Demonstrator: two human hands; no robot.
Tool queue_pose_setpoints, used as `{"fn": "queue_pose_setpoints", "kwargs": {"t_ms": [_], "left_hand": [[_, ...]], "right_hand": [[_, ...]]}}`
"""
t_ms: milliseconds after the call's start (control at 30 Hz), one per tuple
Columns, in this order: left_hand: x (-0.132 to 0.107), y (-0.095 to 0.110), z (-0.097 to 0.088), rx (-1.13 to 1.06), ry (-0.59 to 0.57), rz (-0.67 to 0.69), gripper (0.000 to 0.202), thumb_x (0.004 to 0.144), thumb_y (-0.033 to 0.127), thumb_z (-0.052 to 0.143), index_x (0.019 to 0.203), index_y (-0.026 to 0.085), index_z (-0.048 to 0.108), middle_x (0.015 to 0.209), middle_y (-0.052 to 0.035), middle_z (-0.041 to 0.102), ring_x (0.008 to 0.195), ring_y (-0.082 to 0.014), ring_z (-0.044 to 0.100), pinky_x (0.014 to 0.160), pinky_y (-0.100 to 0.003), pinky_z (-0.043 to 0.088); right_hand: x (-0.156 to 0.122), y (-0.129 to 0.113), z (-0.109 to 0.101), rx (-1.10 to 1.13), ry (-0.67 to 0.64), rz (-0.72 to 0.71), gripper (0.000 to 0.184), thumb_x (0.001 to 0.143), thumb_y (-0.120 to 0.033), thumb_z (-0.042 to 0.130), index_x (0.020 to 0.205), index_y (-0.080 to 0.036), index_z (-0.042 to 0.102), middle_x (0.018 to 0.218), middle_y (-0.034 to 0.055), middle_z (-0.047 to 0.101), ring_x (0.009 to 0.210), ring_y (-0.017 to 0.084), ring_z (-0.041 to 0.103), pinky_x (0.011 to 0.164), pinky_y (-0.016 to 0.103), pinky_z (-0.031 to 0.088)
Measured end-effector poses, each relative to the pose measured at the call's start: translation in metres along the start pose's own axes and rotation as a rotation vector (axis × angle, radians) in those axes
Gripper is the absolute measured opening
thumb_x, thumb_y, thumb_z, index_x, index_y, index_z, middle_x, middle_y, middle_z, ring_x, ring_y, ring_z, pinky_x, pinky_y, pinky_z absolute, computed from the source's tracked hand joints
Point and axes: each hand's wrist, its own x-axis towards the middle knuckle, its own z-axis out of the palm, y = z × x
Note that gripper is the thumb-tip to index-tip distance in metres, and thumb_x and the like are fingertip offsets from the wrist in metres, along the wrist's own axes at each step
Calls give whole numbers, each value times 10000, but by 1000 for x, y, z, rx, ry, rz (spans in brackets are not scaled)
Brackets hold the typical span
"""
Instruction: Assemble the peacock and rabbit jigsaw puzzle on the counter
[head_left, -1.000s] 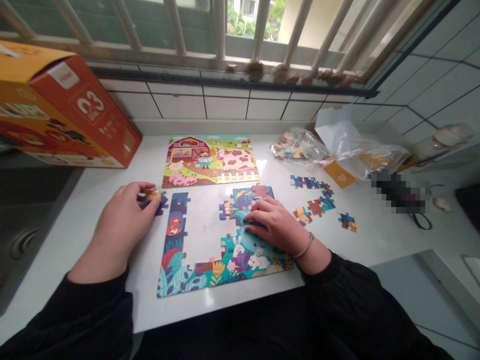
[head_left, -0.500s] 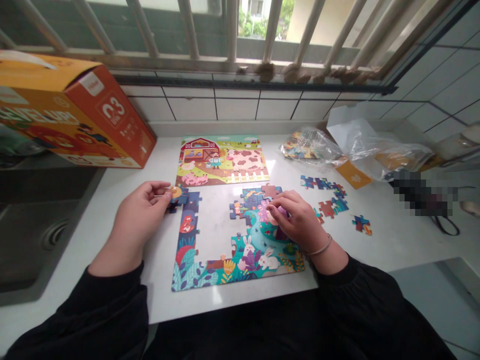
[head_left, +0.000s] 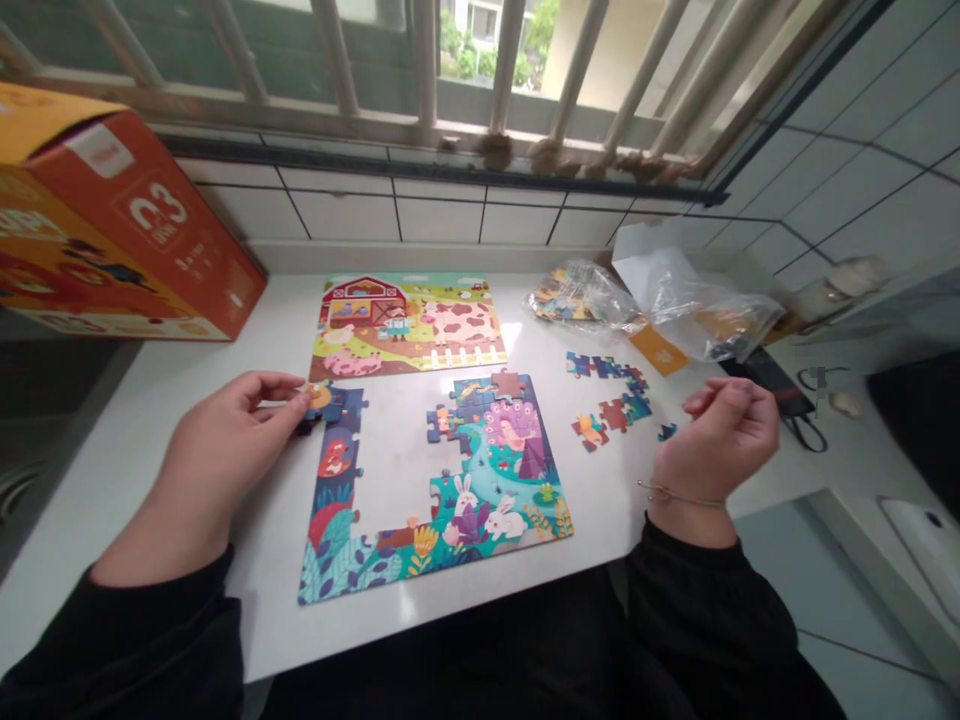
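Observation:
My left hand (head_left: 244, 435) pinches a dark blue jigsaw piece (head_left: 322, 400) with a yellow-orange figure, at the upper left corner of a partly assembled jigsaw puzzle (head_left: 480, 525). Rabbits, a peacock and leaves show on this puzzle, and its middle is a gap with bare counter showing. Over to the right, my right hand (head_left: 724, 435) is closed with curled fingers, above a loose piece (head_left: 667, 432) that it mostly covers. Whether anything is in those fingers is hidden. More loose pieces (head_left: 613, 414) lie between this hand and the puzzle.
Behind the puzzle lies a finished farm picture puzzle (head_left: 412, 330). A clear bag of pieces (head_left: 574, 295) and crumpled plastic wrapping (head_left: 675, 285) sit at the back right. An orange box (head_left: 150, 230) stands at the left, beside a dark sink. Window bars rise behind the counter (head_left: 450, 640).
My right hand has moved right, off the peacock part of the puzzle, to the loose pieces. My left hand keeps its piece at the corner. The view has turned right.

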Motion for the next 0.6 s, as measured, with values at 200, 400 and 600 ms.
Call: {"fn": "queue_pose_setpoints", "kwargs": {"t_ms": [200,400,600], "left_hand": [[-10,14,-4,182,21,98,442,859,683,613,1020,303,773,901,-19,773,790,-281,709,669,-349,429],[-12,16,-2,207,36,143,471,866,717,588,1011,310,778,908,-20,770,783,-290,701,684,-351,433],[-10,14,4,230,9,195,464,882,736,579,953,328,789,902,-22,790,809,-314,723,685,-368,451]], "right_hand": [[9,49,-73,-472,-233,-201,330,1062,-467,536,960,-214,721,879,82,738,799,263,668,806,409,515],[8,77,-98,-608,-414,-291,302,1056,-416,540,926,-214,724,880,105,755,855,286,658,852,427,512],[-2,59,-77,-502,-622,-361,276,1104,-392,550,956,-226,713,949,97,753,911,284,655,922,456,514]]}}
